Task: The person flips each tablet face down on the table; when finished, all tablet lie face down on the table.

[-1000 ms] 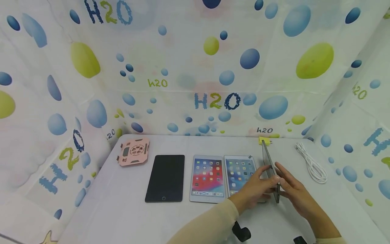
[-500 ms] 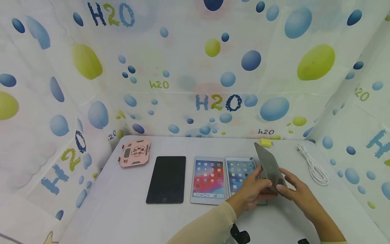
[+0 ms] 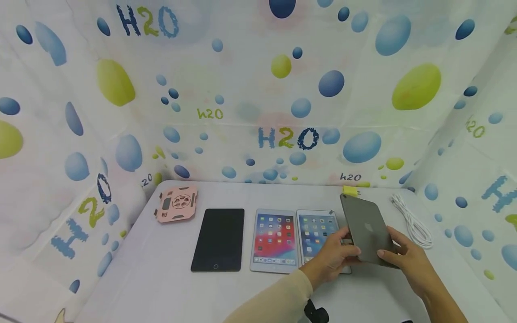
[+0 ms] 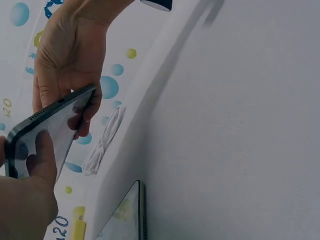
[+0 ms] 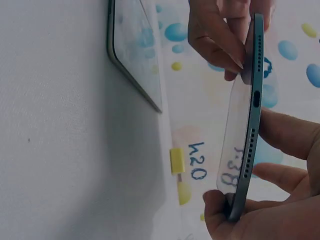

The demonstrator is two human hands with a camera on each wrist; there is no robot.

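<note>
A dark grey tablet [image 3: 366, 231] is held tilted above the right part of the table, its back with an apple logo facing up toward the head camera. My left hand [image 3: 333, 255] grips its left lower edge, thumb on the back and fingers on the screen side. At the right lower corner my right hand [image 3: 412, 258] pinches it, thumb also on the back. The right wrist view shows the tablet's thin edge [image 5: 256, 112] with a charging port and speaker holes. Partly behind my left hand lies a white-framed tablet [image 3: 317, 229] with a lit home screen.
Left of it lies another white-framed tablet [image 3: 274, 240], its screen lit, then a black tablet [image 3: 218, 240] with a dark screen. A pink perforated square piece [image 3: 177, 204] sits at the back left. Behind the held tablet is a yellow charger [image 3: 350, 190]; a white cable [image 3: 412, 222] lies right.
The dark grey tablet has turned from nearly edge-on to showing its back broadly, leaning over to the right. Both hands keep hold of it, and my right hand has shifted slightly right.
</note>
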